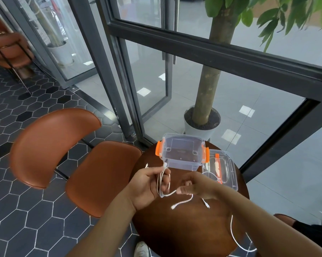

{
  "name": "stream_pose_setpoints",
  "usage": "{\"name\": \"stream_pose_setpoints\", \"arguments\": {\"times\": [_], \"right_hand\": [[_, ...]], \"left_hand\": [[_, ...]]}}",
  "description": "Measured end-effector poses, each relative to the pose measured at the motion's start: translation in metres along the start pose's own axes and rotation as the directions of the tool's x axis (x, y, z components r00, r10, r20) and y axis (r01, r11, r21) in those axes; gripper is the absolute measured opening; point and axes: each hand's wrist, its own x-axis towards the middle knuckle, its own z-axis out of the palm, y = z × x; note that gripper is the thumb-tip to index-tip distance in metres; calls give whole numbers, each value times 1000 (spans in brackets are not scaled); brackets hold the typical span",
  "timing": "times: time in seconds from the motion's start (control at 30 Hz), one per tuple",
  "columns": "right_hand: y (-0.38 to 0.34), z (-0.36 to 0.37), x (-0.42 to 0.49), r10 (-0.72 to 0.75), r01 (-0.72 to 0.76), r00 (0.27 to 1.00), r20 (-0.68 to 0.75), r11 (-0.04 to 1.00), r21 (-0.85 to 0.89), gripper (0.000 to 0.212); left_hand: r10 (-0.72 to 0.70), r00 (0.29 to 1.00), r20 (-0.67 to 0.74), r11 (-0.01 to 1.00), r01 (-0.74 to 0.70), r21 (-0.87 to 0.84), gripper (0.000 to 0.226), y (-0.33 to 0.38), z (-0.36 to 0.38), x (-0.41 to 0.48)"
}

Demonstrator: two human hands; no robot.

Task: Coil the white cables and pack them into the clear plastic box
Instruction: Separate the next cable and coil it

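Two hands sit close together over the round wooden table (175,234). The left hand (149,184) grips loops of white cable (169,193). The right hand (195,186) pinches its loose run, plug end hanging below. The clear plastic box (182,154) stands open at the table's far edge, lid (221,173) touching its right side. A second white cable (231,229) trails along the right rim. A brown chair (101,175) butts the left rim.

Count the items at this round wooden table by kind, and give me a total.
White cables: 2, a looped white cable held by the left hand and right hand, and a loose white cable lying on the round dark wooden table
Clear plastic box with orange latches: 1
Clear plastic lid with orange handle: 1
Total: 4
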Motion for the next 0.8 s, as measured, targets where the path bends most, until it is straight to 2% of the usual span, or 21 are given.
{"name": "stream_pose_setpoints", "arguments": {"times": [0.07,0.13,0.23,0.3,0.4,0.5,0.6,0.7,0.8], "right_hand": [[-7,-11,5,-37,41,999,29,984,-176,16],[-15,-21,11,-62,79,996,64,946,-314,28],[-20,-33,14,-55,70,997,51,920,-387,28],[-23,-42,17,-24,21,1000,-4,936,-351,22],[-37,-54,20,40,-43,999,-20,982,-185,13],[-55,-64,18,98,-100,995,35,994,45,22],[-66,-65,15,114,-115,993,31,991,62,22],[-70,-59,14,99,-98,992,-78,995,13,23],[-71,-44,10,-9,-66,946,-325,974,-217,15]], "left_hand": [[-30,997,65,990,21,137,20,-1,2,0],[-46,993,106,985,28,168,22,0,3,-1],[-39,987,156,985,11,174,24,5,1,-3],[-34,984,177,975,-6,224,24,7,0,-4],[-40,993,110,932,-3,363,27,8,1,-4],[-101,992,72,870,53,490,30,8,4,-4],[-128,992,13,837,101,538,32,10,6,-2],[-47,996,-75,855,79,513,33,10,5,4],[38,989,-141,913,23,408,31,5,1,9]]}}
